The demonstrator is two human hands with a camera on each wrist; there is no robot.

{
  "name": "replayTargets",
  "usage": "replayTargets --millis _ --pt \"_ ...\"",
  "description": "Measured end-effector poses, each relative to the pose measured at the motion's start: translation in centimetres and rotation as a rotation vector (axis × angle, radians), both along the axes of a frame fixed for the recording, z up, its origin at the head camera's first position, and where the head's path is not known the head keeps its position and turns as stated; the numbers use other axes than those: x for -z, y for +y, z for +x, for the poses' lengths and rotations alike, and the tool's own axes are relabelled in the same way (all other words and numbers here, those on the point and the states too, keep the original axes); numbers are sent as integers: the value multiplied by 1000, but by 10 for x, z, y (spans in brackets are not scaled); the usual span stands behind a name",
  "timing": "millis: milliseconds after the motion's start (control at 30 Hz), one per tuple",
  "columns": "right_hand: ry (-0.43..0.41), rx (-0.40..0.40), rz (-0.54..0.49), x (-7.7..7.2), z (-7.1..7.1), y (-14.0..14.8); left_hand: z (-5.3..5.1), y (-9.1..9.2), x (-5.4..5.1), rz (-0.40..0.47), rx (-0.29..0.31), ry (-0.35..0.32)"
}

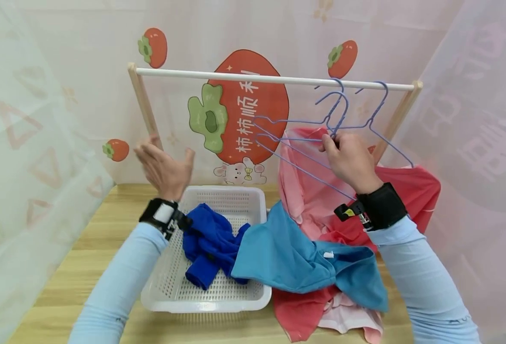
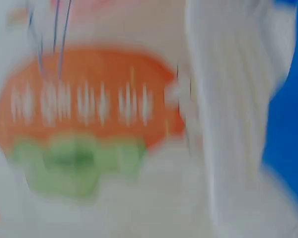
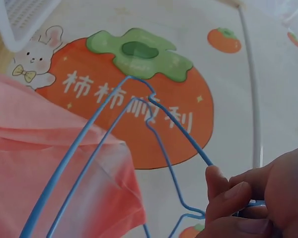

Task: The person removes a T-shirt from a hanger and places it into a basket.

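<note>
My right hand (image 1: 353,158) grips a blue-purple wire hanger (image 1: 346,111) near the base of its hook, below the rod. In the right wrist view its fingers (image 3: 231,198) curl round the wire. Beside it, another wire hanger (image 1: 385,93) hangs from the rod at the far right. Red and pink garments (image 1: 416,188) lie behind and below this hand. My left hand (image 1: 164,169), blurred, is raised above the basket's left side with fingers extended and nothing in it. The left wrist view is blurred and does not show that hand.
A white rod (image 1: 236,77) on wooden posts spans the back. Dark-blue cloth (image 1: 212,239) lies in the white basket (image 1: 205,306). Teal shorts (image 1: 287,258) drape over its right rim onto pink clothing. A printed curtain (image 1: 171,19) backs the wooden table (image 1: 85,258).
</note>
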State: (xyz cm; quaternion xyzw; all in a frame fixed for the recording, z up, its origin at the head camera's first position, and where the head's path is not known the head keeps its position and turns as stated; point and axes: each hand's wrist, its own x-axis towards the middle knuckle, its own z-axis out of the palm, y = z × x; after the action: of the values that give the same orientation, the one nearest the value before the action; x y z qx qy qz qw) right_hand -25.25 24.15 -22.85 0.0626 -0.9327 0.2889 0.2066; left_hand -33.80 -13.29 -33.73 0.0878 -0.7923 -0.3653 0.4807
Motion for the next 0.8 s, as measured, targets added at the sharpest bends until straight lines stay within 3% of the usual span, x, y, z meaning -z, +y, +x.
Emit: replayTargets --millis 67,100,167,233,300,333,433,567,700,800 --pt "-32 14 -2 0 -6 0 -21 -20 -3 56 -41 -69" --pt "-45 19 -6 1 -9 0 -30 -29 -4 91 -10 -94" --pt "-51 26 -9 3 -14 -3 -45 -42 -5 203 144 -120" --pt "-38 22 -22 4 -18 -6 -55 -52 -5 355 357 -121" --pt "-26 13 -27 6 -20 -10 -58 -58 -5 546 529 -123" --pt "-22 8 -29 7 -21 -13 -58 -60 -5 623 575 -127" --pt "7 0 -26 8 -26 -21 -54 -61 -4 701 562 -142" --pt "65 48 -8 -1 -31 -27 -49 -56 -5 606 502 -157" --pt "75 130 -6 -21 -40 -36 -49 -53 -9 588 534 -136" --pt "62 190 3 -28 -51 -42 -51 -49 -7 607 545 -121"
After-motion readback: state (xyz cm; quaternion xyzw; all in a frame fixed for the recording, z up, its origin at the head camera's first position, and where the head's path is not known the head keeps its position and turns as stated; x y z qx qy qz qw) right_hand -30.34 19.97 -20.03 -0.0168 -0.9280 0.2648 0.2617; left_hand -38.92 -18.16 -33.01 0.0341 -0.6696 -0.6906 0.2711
